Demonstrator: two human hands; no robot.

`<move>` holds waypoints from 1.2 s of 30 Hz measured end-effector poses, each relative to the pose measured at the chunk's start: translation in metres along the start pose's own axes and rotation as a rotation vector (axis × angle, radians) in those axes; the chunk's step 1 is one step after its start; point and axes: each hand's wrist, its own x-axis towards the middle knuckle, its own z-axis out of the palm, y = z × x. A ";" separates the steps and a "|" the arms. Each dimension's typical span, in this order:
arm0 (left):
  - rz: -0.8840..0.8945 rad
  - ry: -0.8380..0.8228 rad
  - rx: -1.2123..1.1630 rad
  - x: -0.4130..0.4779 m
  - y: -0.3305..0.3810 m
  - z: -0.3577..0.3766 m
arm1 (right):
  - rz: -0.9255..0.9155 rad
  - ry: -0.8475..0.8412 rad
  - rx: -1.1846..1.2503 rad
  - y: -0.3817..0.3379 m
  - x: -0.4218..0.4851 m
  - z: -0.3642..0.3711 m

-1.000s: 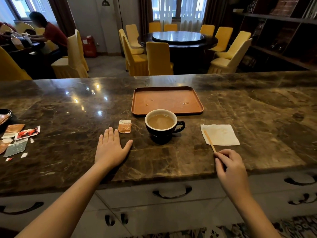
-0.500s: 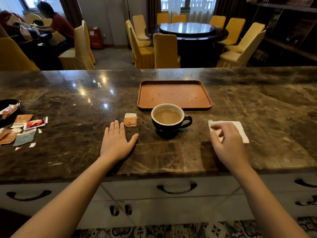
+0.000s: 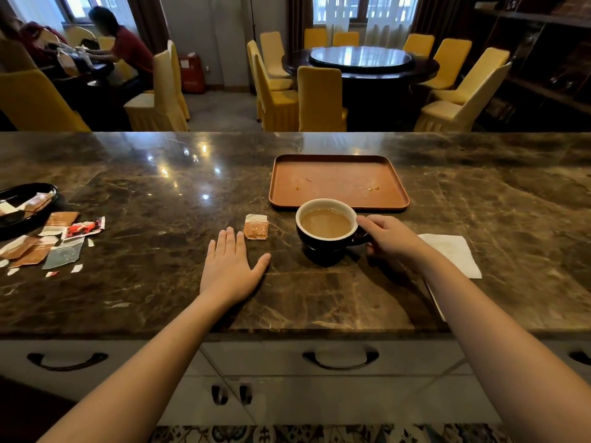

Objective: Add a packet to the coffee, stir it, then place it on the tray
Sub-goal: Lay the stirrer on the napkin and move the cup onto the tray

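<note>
While left hand lies flat, fingers spread, right hand fingers apparently pinch cup handle.

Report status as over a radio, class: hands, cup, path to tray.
Left hand flat on counter, empty. Right hand gripping handle of coffee cup, cup on counter. Tray just behind cup, path clear.

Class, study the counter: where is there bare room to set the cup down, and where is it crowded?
The tray behind the cup is bare apart from a few specks. Open counter lies right of the tray, beyond the napkin. The left end is crowded with torn packets and a black dish.
</note>
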 end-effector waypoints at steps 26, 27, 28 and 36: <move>-0.020 -0.058 -0.124 0.006 -0.002 -0.009 | -0.138 -0.156 0.391 0.011 0.016 -0.023; -0.015 -0.054 -0.130 0.009 -0.003 -0.010 | -0.145 -0.154 0.381 0.008 0.019 -0.027; -0.007 -0.050 -0.131 0.013 -0.004 -0.010 | -0.150 -0.152 0.370 0.005 0.021 -0.030; 0.100 -0.102 -0.214 0.087 -0.019 -0.024 | -0.177 -0.098 0.327 -0.007 0.049 -0.044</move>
